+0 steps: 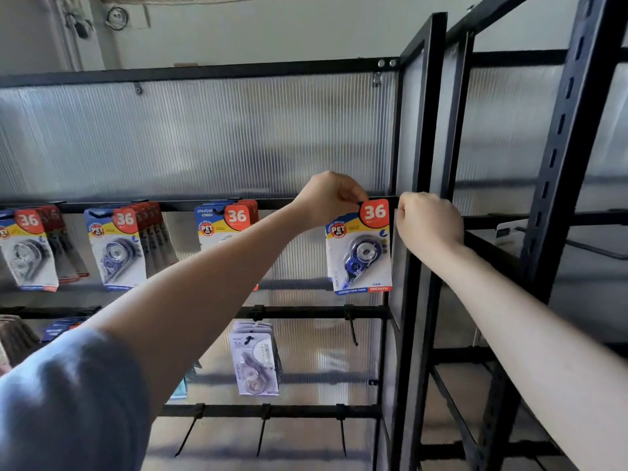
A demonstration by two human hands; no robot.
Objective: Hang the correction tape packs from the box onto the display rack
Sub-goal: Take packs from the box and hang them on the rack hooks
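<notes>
A: Along the black metal display rack's top rail [170,207], what hangs?

B: Three bunches of carded correction tape packs [117,248]. Then the left hand [328,198] pinches a blue-dispenser pack's [362,248] top at the rail.

A: Right hand [428,222]?

B: Curled beside the card; grip unclear.

Both arms raised, reaching forward and up. Left hand [328,197] at head height, fingers curled, pinching top edge of correction tape pack [360,246]. Right hand [429,223] just beside it, fingers curled into loose fist, back facing camera.
</notes>
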